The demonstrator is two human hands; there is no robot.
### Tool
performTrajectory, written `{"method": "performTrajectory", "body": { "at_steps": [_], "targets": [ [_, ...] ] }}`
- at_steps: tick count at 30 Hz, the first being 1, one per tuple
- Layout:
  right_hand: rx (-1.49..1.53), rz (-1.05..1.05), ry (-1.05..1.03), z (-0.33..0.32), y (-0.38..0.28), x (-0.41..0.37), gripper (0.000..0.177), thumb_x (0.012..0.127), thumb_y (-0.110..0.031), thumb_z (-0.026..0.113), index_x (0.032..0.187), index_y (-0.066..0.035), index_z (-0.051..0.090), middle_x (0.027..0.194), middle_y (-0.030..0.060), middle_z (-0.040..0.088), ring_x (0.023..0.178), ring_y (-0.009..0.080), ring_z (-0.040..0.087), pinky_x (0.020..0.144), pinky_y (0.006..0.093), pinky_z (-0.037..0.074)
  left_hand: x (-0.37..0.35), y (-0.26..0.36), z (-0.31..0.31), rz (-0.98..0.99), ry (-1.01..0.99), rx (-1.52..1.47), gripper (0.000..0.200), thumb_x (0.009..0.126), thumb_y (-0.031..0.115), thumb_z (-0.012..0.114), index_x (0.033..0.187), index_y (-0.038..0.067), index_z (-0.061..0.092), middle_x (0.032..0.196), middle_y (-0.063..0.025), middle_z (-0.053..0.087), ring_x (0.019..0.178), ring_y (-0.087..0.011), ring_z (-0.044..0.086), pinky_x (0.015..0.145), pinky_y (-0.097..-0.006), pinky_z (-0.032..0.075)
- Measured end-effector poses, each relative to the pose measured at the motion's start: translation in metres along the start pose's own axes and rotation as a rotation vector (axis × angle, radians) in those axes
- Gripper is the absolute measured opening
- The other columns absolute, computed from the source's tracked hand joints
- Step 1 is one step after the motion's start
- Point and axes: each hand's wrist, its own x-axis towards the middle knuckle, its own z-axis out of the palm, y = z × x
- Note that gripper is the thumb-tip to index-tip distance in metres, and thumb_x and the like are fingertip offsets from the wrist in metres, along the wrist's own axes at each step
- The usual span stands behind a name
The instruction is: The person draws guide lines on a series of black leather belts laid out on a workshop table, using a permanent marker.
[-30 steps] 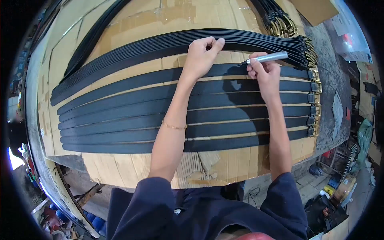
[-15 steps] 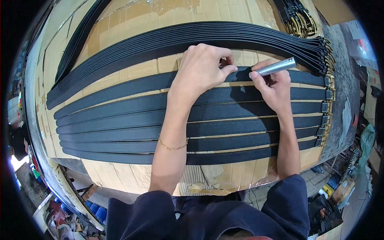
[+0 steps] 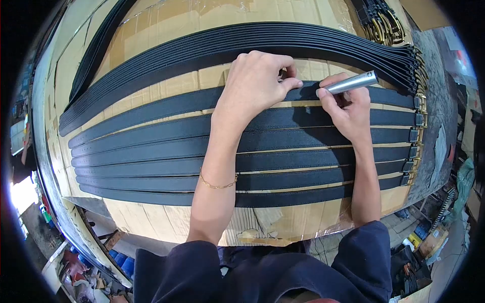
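Several black leather belts (image 3: 151,136) lie side by side on cardboard, their buckles (image 3: 418,119) at the right end. My left hand (image 3: 256,83) rests over the uppermost belt of this row, fingers curled and thumb close to the index finger. What it pinches, if anything, is hidden. On the same belt, just to the right, my right hand (image 3: 348,108) grips a silver pen-shaped tool (image 3: 353,83). The tool slants up to the right, and its lower tip is hidden by the fingers.
Behind the row, a stack of black belts (image 3: 242,40) lies on its edges, with gold-coloured buckles at the right. More belts (image 3: 98,50) lie at the upper left and more buckles (image 3: 384,25) at the upper right. Cardboard (image 3: 151,222) covers the table; clutter lies on the floor both sides.
The view has shifted slightly. My right hand and the silver tool sit a little further right; both hands otherwise keep almost the same pose over the same belt.
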Motion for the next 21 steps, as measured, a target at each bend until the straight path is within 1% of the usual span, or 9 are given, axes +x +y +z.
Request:
{"method": "performTrajectory", "body": {
  "at_steps": [4, 6, 10, 12, 16, 18, 19, 21],
  "targets": [
    [-0.006, -0.003, 0.002, -0.0008, 0.0039, -0.0001, 0.009, 0.083, -0.006, 0.071, 0.087, 0.000, 0.067, 0.063, -0.0009, 0.060, 0.052, 0.0039, 0.050, 0.048, 0.0195, 0.038, 0.0006, 0.0005, 0.0000, -0.004, -0.007, -0.027, 0.018, 0.074, 0.022, 0.080, 0.082, 0.008, 0.074, 0.061, -0.0079, 0.062, 0.056, -0.0198, 0.059, 0.057, -0.0302, 0.046],
    [0.056, -0.005, 0.057, 0.0004, 0.0084, -0.0002, 0.008, 0.083, -0.006, 0.072, 0.087, -0.001, 0.067, 0.064, -0.0003, 0.060, 0.052, 0.0041, 0.050, 0.048, 0.0195, 0.037, 0.0007, -0.0001, 0.0005, -0.011, -0.009, -0.036, 0.018, 0.074, 0.022, 0.080, 0.082, 0.008, 0.074, 0.060, -0.0079, 0.062, 0.056, -0.0199, 0.059, 0.057, -0.0300, 0.046],
    [0.038, -0.016, 0.045, 0.0007, 0.0015, -0.0003, 0.009, 0.082, -0.007, 0.072, 0.087, -0.001, 0.067, 0.065, 0.0001, 0.061, 0.052, 0.0043, 0.051, 0.048, 0.0195, 0.038, 0.0003, -0.0008, 0.0017, -0.007, 0.003, -0.025, 0.019, 0.074, 0.022, 0.080, 0.083, 0.007, 0.074, 0.061, -0.0079, 0.062, 0.057, -0.0200, 0.059, 0.057, -0.0299, 0.047],
    [-0.041, -0.019, 0.001, -0.0005, 0.0005, -0.0002, 0.009, 0.082, -0.007, 0.073, 0.086, 0.000, 0.067, 0.065, 0.0008, 0.061, 0.054, 0.0048, 0.054, 0.049, 0.0199, 0.040, 0.0007, -0.0004, 0.0012, -0.005, 0.005, -0.024, 0.018, 0.074, 0.022, 0.080, 0.083, 0.007, 0.074, 0.061, -0.0080, 0.062, 0.057, -0.0200, 0.059, 0.057, -0.0300, 0.047],
    [-0.032, -0.049, -0.002, 0.0026, 0.0021, -0.0016, 0.010, 0.082, -0.006, 0.073, 0.086, 0.000, 0.067, 0.066, 0.0015, 0.062, 0.055, 0.0054, 0.057, 0.049, 0.0204, 0.043, 0.0008, 0.0000, 0.0011, -0.017, -0.010, -0.016, 0.018, 0.074, 0.022, 0.080, 0.083, 0.007, 0.074, 0.062, -0.0082, 0.063, 0.057, -0.0202, 0.060, 0.057, -0.0303, 0.047],
    [-0.123, -0.226, 0.013, 0.0037, 0.0013, -0.0005, 0.009, 0.082, -0.006, 0.073, 0.087, 0.000, 0.067, 0.066, 0.0021, 0.063, 0.056, 0.0057, 0.058, 0.049, 0.0204, 0.043, 0.0013, -0.0006, 0.0015, -0.013, -0.006, -0.020, 0.018, 0.074, 0.021, 0.080, 0.083, 0.007, 0.074, 0.062, -0.0082, 0.062, 0.057, -0.0202, 0.059, 0.057, -0.0303, 0.047],
    [-0.122, -0.226, 0.012, 0.0033, 0.0014, -0.0011, 0.009, 0.082, -0.006, 0.073, 0.087, 0.000, 0.067, 0.066, 0.0021, 0.063, 0.056, 0.0057, 0.058, 0.049, 0.0204, 0.043, 0.0013, -0.0008, 0.0017, -0.008, -0.003, -0.017, 0.018, 0.074, 0.021, 0.080, 0.083, 0.007, 0.074, 0.062, -0.0082, 0.062, 0.057, -0.0200, 0.059, 0.057, -0.0303, 0.047],
    [-0.031, -0.095, 0.024, 0.0021, 0.0020, -0.0025, 0.010, 0.082, -0.006, 0.074, 0.087, 0.000, 0.067, 0.066, 0.0022, 0.062, 0.056, 0.0056, 0.058, 0.049, 0.0204, 0.043, 0.0009, -0.0010, 0.0014, -0.004, 0.001, -0.014, 0.018, 0.074, 0.021, 0.080, 0.083, 0.007, 0.074, 0.062, -0.0082, 0.062, 0.057, -0.0198, 0.059, 0.057, -0.0302, 0.047]
  ]
}}
